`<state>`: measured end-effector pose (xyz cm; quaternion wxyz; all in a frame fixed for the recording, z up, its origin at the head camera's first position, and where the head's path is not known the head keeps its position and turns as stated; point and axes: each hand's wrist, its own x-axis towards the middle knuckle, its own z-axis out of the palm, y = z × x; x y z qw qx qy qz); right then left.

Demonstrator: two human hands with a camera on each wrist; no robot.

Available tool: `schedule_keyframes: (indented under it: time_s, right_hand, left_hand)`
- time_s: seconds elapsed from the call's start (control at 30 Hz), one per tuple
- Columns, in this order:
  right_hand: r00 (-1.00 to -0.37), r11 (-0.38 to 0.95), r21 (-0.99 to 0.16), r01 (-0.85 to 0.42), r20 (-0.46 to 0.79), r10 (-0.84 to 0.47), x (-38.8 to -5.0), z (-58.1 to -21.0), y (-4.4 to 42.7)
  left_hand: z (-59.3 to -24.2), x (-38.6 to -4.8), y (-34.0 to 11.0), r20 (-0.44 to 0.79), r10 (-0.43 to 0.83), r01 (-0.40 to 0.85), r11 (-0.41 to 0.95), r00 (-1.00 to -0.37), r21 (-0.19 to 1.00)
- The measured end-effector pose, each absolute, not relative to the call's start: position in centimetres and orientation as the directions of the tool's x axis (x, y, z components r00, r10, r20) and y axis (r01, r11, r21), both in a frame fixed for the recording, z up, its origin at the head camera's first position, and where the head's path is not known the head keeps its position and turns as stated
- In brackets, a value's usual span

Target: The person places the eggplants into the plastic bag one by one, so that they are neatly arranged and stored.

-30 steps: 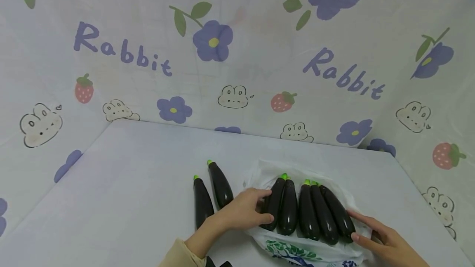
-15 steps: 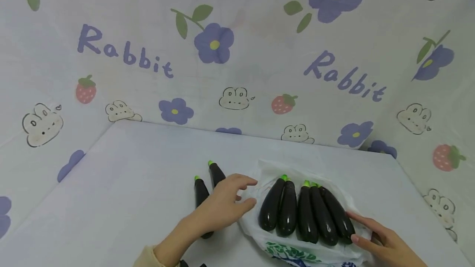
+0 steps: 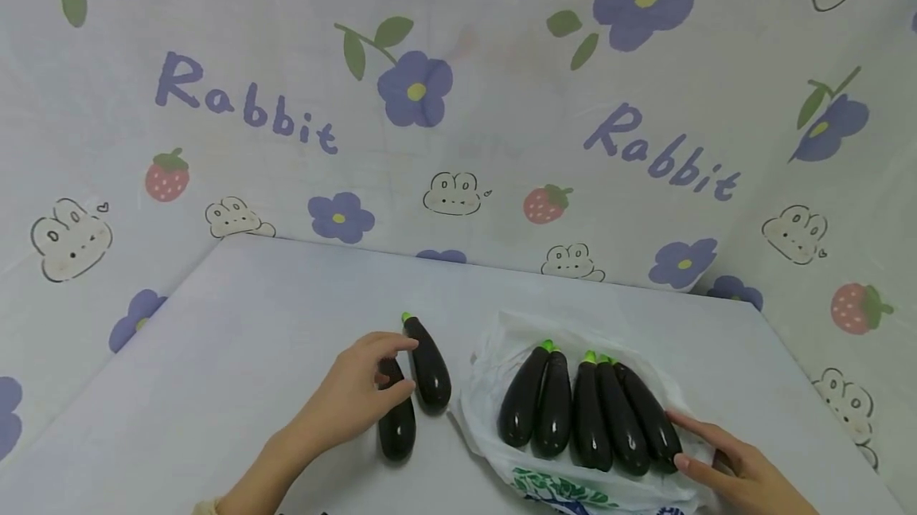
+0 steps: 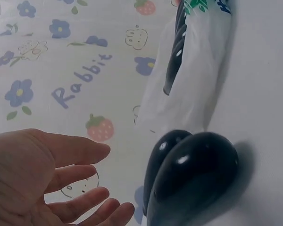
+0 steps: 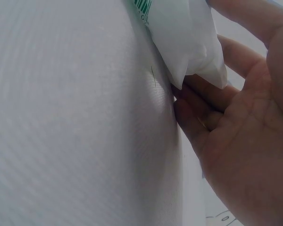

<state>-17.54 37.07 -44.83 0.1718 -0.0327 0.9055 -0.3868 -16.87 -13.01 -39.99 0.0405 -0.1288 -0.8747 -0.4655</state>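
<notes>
My left hand [image 3: 351,388] hovers over a dark eggplant [image 3: 397,431] lying on the table, covering its upper part. In the left wrist view, the spread, slightly bent fingers [image 4: 82,205] stand apart from the eggplants. A second loose eggplant [image 3: 431,372] lies just right of it, green tip pointing away. Several more eggplants [image 3: 555,411] lie side by side on a white plastic bag [image 3: 483,388]. At the bag's right side, my right hand [image 3: 748,463] rests with thumb and forefinger against the rightmost eggplant [image 3: 648,415]. The right wrist view shows its fingers beside the bag's edge [image 5: 198,52].
The white table [image 3: 272,324] reaches back to a hanging cloth [image 3: 487,149] printed with flowers, strawberries and rabbits. The bag's front edge bears a green and blue print [image 3: 559,487]. Dark bits show at the bottom edge of the head view.
My left hand has left the leftmost eggplant on the bag and moved left over the loose eggplants. The right hand has stayed at the bag's right side.
</notes>
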Motion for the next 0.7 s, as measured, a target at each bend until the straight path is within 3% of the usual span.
schedule_keyframes:
  time_s: [0.27,0.7]
  right_hand:
    - [-0.936,0.743,-0.667,0.05,-0.291,-0.199,-17.8,-44.5,37.1]
    - [-0.941,0.71,-0.701,0.063,-0.279,-0.191,-17.4,-44.5,37.0]
  left_hand:
    - [-41.1,-16.3,-14.6,0.191,0.16,0.246,0.503,-0.968,0.828]
    - [-43.2,-15.7,-16.2,0.073,0.109,0.121,0.537,-0.991,0.835]
